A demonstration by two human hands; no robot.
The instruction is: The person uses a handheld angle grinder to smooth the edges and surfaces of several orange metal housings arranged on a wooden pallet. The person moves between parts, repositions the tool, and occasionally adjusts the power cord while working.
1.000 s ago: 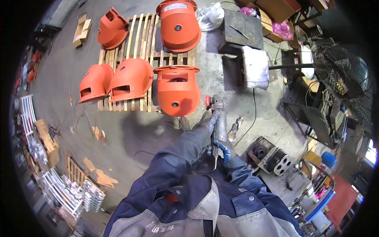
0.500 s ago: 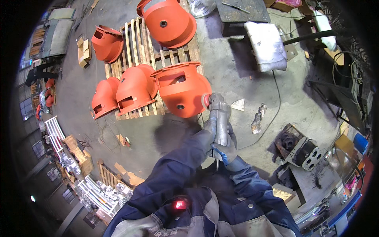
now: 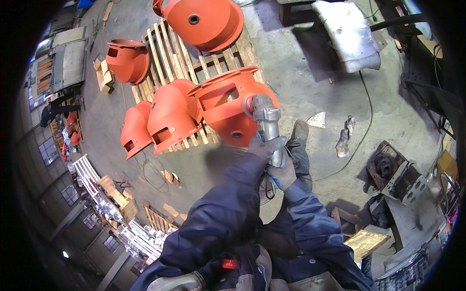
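Both of my gloved hands hold a grey angle grinder (image 3: 268,122) by its body. My left hand (image 3: 264,146) wraps round it close to the head, and my right hand (image 3: 283,172) grips the rear end, where the cord comes out. The grinder's reddish disc (image 3: 249,105) appears to touch the side of an orange-painted metal housing (image 3: 225,119), beside its rectangular cut-out. This housing has a wide flange and a round dark hole low on its side. Two similar housings, a middle one (image 3: 171,114) and a smaller one (image 3: 137,130), stand left of it.
The housings stand on a slatted wooden pallet (image 3: 167,53). Farther back are a large orange housing (image 3: 206,24) and another one (image 3: 128,60). A white-covered block (image 3: 347,36) is at the upper right. A cable (image 3: 371,114) crosses the floor. Machine parts (image 3: 393,169) lie on the right.
My view has shifted and the housings appear nearer. The grinder's disc has moved up the housing's side toward the cut-out. My boot has come into view beside the grinder. Both hands keep their hold.
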